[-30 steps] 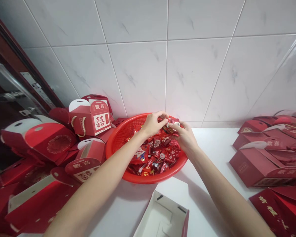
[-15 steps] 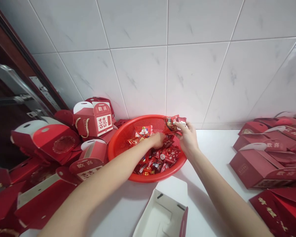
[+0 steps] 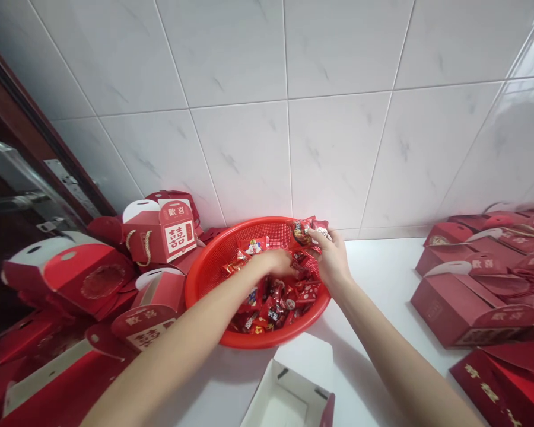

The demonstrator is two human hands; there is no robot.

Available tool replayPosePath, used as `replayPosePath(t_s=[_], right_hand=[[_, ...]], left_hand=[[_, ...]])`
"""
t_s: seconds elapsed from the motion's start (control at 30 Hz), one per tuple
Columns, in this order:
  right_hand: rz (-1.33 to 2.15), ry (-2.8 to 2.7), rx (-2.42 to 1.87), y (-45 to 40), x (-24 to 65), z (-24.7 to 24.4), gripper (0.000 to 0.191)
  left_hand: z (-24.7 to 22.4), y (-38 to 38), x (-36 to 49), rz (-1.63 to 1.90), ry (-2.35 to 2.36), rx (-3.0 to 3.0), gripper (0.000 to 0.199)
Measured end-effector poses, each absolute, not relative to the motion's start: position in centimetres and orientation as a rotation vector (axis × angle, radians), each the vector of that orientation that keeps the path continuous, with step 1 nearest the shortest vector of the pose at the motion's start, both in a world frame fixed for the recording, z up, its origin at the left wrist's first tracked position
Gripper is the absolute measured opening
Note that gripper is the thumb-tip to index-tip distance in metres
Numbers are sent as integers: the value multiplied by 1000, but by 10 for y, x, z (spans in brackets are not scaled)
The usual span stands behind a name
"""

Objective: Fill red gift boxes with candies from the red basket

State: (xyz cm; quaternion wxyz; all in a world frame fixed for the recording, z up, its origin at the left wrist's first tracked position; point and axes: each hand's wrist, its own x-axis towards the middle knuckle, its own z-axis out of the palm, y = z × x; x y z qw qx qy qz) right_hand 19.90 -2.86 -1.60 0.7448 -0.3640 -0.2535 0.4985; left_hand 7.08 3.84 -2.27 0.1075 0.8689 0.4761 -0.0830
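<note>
A red plastic basket [image 3: 204,323] holds many small candies [image 3: 271,308] in red wrappers. My left hand [image 3: 278,263] reaches down among them; its fingertips are blurred and partly hidden, so its grip does not show. Above the basket's right rim, my right hand [image 3: 331,255] is closed on several wrapped candies [image 3: 310,231], pinched between thumb and fingers. In front of the basket stands an open box [image 3: 289,397] with a white inside, its flap [image 3: 305,356] folded toward the basket.
Red gift boxes with rope handles [image 3: 160,234] are piled on the left, close to the basket. More red boxes [image 3: 467,299] stand in rows at the right. A tiled wall [image 3: 240,160] rises behind, and a door handle [image 3: 18,178] juts in at the far left.
The view has tilted up slightly and shifted. My left hand has moved a little within the candies, while my right hand keeps its candies over the right rim.
</note>
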Motion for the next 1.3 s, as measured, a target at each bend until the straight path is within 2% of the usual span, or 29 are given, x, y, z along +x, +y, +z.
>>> replayPosePath(t_s=[0.07,0.17,0.3,0.53,0.73,0.97,1.07,1.3], right_hand=[[1098,-558,-788,-28,199,-16,32],[1104,-560,-773,-26,199,-16,34],[1099,-549,-768,-25,199,-17,37],[1107,-564,-777,-27,199,-16,36],[1119,-577,-781,-27,199,-15,36],[1114,-582,-785,-27,200,-15,35],[1120,-582,-788,-28,200,-14,35],[1121,-568,-781,-28,199,-14,34]], left_hand=[[-3,48,53,-146,1519,2494,36],[15,59,29,369,1697,2246,14],[17,64,17,659,1751,2162,18],[-1,66,26,375,1731,2344,16],[-25,65,39,62,1688,2437,30],[-31,54,56,-246,1719,2481,27],[-27,52,56,-297,1725,2491,23],[-15,50,53,-209,1718,2477,28]])
